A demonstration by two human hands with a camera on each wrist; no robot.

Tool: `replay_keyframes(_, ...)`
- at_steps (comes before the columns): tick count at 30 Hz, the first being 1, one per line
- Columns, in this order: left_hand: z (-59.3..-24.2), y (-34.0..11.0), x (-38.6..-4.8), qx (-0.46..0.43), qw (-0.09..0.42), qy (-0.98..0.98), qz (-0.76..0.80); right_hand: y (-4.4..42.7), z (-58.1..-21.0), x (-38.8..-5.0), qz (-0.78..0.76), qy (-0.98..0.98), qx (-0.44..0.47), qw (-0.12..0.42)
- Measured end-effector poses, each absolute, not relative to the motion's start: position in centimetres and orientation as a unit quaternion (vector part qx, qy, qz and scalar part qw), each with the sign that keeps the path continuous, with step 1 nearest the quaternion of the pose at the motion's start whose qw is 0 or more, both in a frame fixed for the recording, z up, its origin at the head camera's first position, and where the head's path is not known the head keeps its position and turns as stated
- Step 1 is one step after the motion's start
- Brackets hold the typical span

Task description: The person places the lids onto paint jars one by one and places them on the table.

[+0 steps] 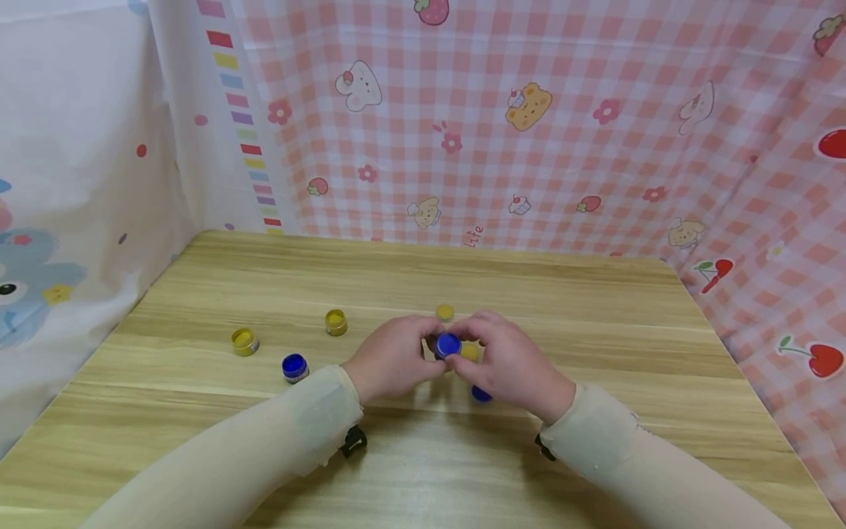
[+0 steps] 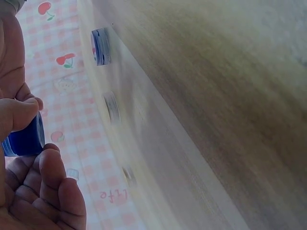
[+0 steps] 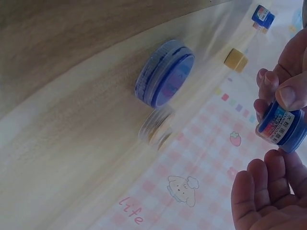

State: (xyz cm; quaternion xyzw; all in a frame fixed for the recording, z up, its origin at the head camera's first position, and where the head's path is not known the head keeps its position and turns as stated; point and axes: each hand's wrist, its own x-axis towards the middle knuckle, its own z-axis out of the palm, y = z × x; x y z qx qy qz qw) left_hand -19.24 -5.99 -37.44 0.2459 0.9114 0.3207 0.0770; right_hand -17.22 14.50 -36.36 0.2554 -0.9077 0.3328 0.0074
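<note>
Both hands meet around a small blue paint jar point(image 1: 448, 345) above the table. My left hand point(image 1: 396, 356) grips one side of it between thumb and fingers. Across from it, my right hand point(image 1: 512, 364) pinches the jar as well. A printed label shows on the jar point(image 3: 280, 124) in the right wrist view. Below and beside the right hand lie a blue lid point(image 1: 481, 394) and a yellow lid point(image 1: 469, 353), both partly hidden by it. Another yellow lid point(image 1: 445, 313) lies just beyond the hands.
Left of the hands stand an uncapped blue jar point(image 1: 294, 367) and two uncapped yellow jars, one nearer the hands point(image 1: 336, 322) and one farther left point(image 1: 245, 342). The wooden table point(image 1: 562, 294) is bordered by a pink checked cloth point(image 1: 476, 169) behind.
</note>
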Motion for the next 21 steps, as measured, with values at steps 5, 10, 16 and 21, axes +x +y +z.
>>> replay_keyframes(5,-37.46,-6.00,-19.25,0.240,0.082,0.911,0.326,14.59,-36.33,-17.28,0.330,-0.910,0.250,0.000)
replay_keyframes(10,-37.40,-6.01,-19.24,0.238,0.081,0.913,0.322,14.69,-36.40,-17.35,0.328,-0.906,0.268,0.008)
replay_keyframes(16,-37.37,-5.99,-19.26,0.245,0.088,0.911,0.322,14.61,-36.57,-17.29,0.325,-0.908,0.264,0.017)
replay_keyframes(21,-37.36,-6.01,-19.29,0.245,0.086,0.911,0.321,14.65,-36.56,-17.33,0.324,-0.908,0.265,0.014)
